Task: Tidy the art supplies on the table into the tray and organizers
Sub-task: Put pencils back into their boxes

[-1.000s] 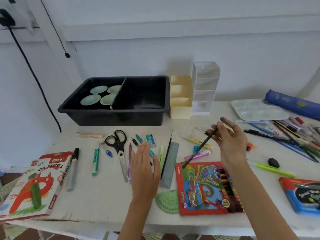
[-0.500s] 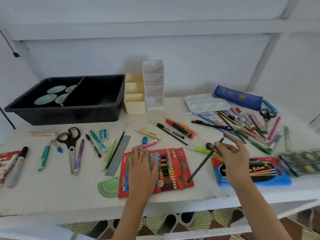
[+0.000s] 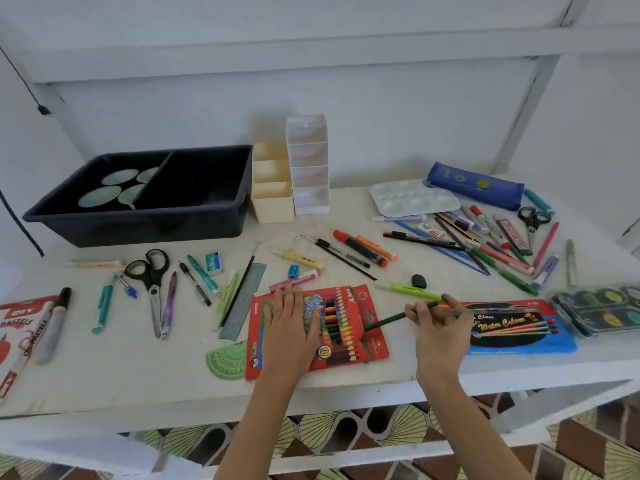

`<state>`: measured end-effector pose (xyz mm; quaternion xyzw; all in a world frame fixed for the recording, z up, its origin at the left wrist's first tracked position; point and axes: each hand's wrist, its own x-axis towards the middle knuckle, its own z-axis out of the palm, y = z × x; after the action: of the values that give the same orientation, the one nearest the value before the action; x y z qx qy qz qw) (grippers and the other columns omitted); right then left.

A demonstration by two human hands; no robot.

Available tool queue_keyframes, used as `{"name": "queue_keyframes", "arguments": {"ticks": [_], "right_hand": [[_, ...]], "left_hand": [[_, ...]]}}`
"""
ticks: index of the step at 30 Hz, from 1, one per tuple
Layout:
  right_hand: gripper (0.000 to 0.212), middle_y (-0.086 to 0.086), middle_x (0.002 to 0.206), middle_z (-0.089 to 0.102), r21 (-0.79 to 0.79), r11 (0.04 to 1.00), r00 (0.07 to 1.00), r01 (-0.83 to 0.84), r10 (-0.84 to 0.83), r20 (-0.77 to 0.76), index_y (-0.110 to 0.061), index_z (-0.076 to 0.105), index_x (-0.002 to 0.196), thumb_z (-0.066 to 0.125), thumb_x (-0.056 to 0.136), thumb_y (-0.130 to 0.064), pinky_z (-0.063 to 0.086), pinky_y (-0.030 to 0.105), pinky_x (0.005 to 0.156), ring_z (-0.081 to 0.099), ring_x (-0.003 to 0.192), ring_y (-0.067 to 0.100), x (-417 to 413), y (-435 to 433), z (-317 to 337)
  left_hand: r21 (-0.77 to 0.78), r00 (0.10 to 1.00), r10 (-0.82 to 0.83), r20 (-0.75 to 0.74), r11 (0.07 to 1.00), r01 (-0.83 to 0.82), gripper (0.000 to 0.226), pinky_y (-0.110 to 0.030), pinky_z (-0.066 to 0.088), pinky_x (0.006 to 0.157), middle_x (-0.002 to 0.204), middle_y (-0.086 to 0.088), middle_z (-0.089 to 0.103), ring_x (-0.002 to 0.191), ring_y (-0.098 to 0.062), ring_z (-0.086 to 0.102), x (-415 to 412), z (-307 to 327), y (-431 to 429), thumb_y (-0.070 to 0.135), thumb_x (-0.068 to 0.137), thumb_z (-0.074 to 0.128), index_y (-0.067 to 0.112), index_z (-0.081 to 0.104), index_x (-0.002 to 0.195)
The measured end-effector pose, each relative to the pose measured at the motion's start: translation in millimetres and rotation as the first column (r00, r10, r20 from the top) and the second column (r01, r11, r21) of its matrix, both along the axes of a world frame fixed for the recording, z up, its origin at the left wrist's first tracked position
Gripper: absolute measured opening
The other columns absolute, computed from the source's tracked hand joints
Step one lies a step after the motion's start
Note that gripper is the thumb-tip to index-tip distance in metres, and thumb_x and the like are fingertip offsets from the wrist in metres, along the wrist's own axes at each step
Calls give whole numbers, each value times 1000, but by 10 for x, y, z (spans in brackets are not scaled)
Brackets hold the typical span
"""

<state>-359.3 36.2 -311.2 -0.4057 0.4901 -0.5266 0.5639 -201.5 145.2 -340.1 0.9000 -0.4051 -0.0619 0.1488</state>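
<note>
While left hand (image 3: 291,327) pressed flat-fingered on red cardboard crayon box (image 3: 349,327), right hand (image 3: 438,337) pinched slim green pencil (image 3: 388,321). Half-round protractor (image 3: 228,360) touched box at 8 o'clock.

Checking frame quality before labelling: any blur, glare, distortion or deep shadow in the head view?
Head view: soft, even light, no glare; faint shadow of the white organizer on the wall; the black tray is dark inside; wide-angle bend in the table edge; pastel box at left and paint set at right are smeared, while the crayon box and green pencil are sharp.
</note>
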Motion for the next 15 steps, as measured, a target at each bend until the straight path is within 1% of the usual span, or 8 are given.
{"name": "queue_keyframes", "arguments": {"ticks": [4, 6, 7, 9, 10, 12, 13, 15], "right_hand": [[30, 7, 84, 63, 4, 1000, 999, -20, 20, -41, -13, 46, 111, 60, 88, 0, 55, 15, 66, 69, 69, 14, 63, 243, -15], [33, 6, 86, 63, -2, 1000, 991, -10, 10, -131, -14, 49, 110, 67, 84, -4, 54, 17, 65, 67, 73, 16, 101, 366, -27], [34, 5, 87, 64, -9, 1000, 981, -4, 3, -192, -15, 51, 109, 71, 81, -9, 53, 17, 65, 65, 75, 14, 113, 415, -40], [37, 0, 87, 63, -15, 1000, 957, 5, -9, -291, -15, 55, 108, 75, 78, -17, 45, 12, 59, 60, 72, 5, 122, 487, -69], [37, -2, 86, 63, -15, 1000, 945, 5, -10, -326, -15, 56, 108, 76, 78, -20, 41, 12, 56, 57, 71, 0, 129, 511, -90], [35, -5, 81, 62, -16, 1000, 924, 4, -10, -383, -15, 57, 108, 75, 79, -24, 39, 13, 56, 55, 70, -2, 163, 551, -134], [34, -7, 79, 61, -20, 1000, 911, 5, -13, -412, -14, 59, 108, 74, 80, -26, 41, 16, 58, 56, 70, 0, 191, 566, -156], [32, -8, 76, 61, -35, 999, 873, -5, -13, -488, -12, 62, 111, 68, 85, -29, 47, 26, 62, 58, 72, 9, 247, 589, -191]], "left_hand": [[1, 999, -21, 37, 1000, 21, 64, -35, -8, 116, 158, -3, -8, 145, -17, -9, 6, -30, 20, 47, 100, 17, 16, -6, 150], [-15, 998, -21, 54, 1000, 22, 64, -35, -8, 116, 158, -4, -7, 145, -18, -8, 6, -44, 13, 47, 100, 17, 15, -6, 150], [-20, 998, -22, 55, 1000, 23, 64, -35, -9, 116, 158, -4, -7, 145, -18, -9, 8, -57, 9, 48, 99, 16, 15, -5, 150], [-21, 999, -26, 46, 999, 27, 67, -35, -10, 115, 158, -3, -7, 145, -18, -9, 6, -80, 4, 53, 97, 10, 15, -5, 150], [-28, 999, -25, 42, 999, 26, 72, -35, -11, 114, 158, -3, -6, 145, -19, -8, 3, -87, 5, 58, 93, 3, 15, -4, 151], [-42, 999, -27, 43, 999, 29, 86, -35, -12, 114, 159, -4, -4, 145, -20, -8, -1, -98, 6, 61, 79, -12, 14, -2, 151], [-44, 998, -28, 51, 999, 30, 90, -35, -12, 113, 159, -4, -4, 145, -20, -8, -5, -101, 3, 60, 75, -16, 14, -2, 151], [-55, 998, -25, 62, 998, 28, 92, -36, -12, 113, 158, -6, -3, 145, -22, -7, -11, -110, -1, 61, 73, -18, 13, -1, 150]]}}
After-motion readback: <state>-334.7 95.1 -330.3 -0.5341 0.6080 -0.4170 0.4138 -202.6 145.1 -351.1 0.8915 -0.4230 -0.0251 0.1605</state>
